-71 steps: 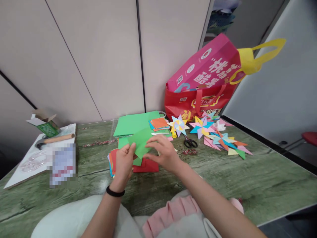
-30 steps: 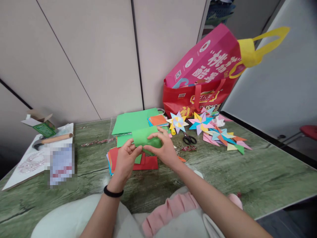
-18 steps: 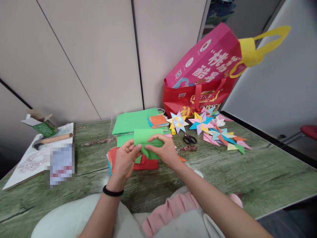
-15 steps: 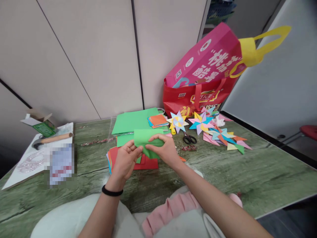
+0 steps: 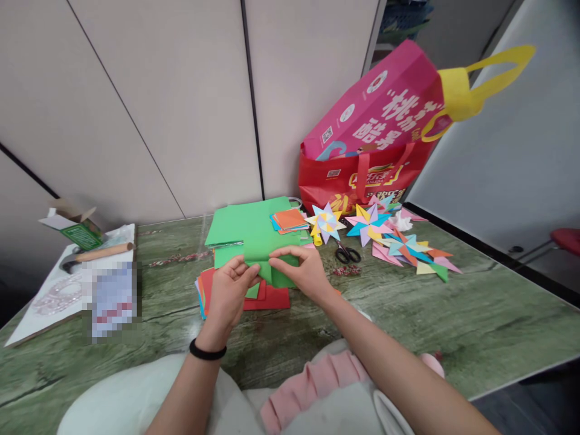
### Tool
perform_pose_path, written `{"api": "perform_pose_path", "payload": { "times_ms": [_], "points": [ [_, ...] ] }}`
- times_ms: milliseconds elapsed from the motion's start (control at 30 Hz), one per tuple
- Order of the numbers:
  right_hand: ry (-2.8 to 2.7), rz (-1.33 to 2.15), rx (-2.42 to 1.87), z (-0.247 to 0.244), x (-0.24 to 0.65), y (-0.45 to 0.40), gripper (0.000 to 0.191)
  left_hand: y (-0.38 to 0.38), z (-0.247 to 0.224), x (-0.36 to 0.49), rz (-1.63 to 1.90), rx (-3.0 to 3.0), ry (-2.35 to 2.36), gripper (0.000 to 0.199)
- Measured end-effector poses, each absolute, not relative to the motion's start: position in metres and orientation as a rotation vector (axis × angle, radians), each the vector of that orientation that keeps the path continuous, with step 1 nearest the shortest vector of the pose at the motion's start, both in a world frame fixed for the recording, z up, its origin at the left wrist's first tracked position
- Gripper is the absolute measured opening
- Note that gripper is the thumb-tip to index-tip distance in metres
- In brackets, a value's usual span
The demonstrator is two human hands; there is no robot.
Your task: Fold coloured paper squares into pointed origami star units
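A creased green paper (image 5: 272, 257) is held up between both my hands, above the stacks on the table. My left hand (image 5: 233, 287) pinches its left edge, thumb in front. On the right side, my right hand (image 5: 302, 270) has its thumb and fingers closed on the same paper. Beneath the hands lie red sheets (image 5: 274, 298) with other colours showing at the left. Larger green sheets (image 5: 244, 220) rest just behind, with small orange squares (image 5: 290, 219) on their right part.
Black scissors (image 5: 348, 254) lie right of my hands, near folded paper stars (image 5: 369, 223). A red bag (image 5: 326, 175) holding a pink one stands behind. A hammer (image 5: 97, 254), a small box (image 5: 81, 229) and a white board (image 5: 27, 320) are at left.
The green paper has tilted and its creased lower part shows more broadly. My right thumb and fingertips have come closer together on it.
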State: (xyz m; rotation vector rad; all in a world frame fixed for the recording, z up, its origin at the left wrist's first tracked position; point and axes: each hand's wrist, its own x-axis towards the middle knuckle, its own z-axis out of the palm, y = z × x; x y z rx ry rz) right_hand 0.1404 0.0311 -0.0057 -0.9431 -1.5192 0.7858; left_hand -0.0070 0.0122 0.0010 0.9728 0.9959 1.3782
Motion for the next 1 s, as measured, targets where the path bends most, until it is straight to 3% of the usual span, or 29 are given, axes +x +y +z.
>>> {"api": "perform_pose_path", "payload": {
  "times_ms": [200, 1000],
  "points": [
    [-1.543, 0.746, -0.983, -0.0055, 0.1408, 0.0304, 0.015, 0.0118, 0.0011, -0.0063, 1.393, 0.961, 1.033, 0.029],
    [-1.594, 0.655, -1.005, -0.0046, 0.1440, 0.0317, 0.013, 0.0097, 0.0073, -0.0130, 1.256, 0.994, 0.961, 0.030]
  ]
}}
